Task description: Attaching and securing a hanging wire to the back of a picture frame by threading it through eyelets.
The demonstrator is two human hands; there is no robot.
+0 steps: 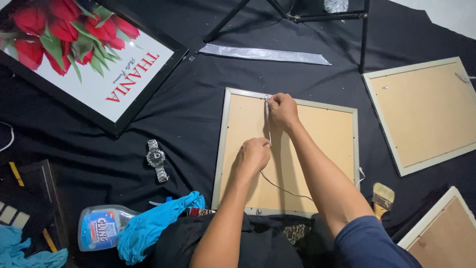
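Note:
A picture frame (233, 106) lies face down on black cloth, its tan backing board up. My right hand (281, 110) is closed at the frame's top edge, pinching a thin white cord (268, 124) near a small fitting there. My left hand (253, 155) is closed on the same cord lower down over the backing. The cord runs taut between the two hands, then trails loose toward the frame's lower right.
A black-framed tulip print (106, 89) lies at upper left. A wristwatch (156, 159), spray bottle (101, 227) and blue cloth (148, 226) sit left of the frame. Two more face-down frames (421, 114) (441, 233), a paintbrush (382, 198), a silver strip (263, 53) and stand legs (364, 39) surround.

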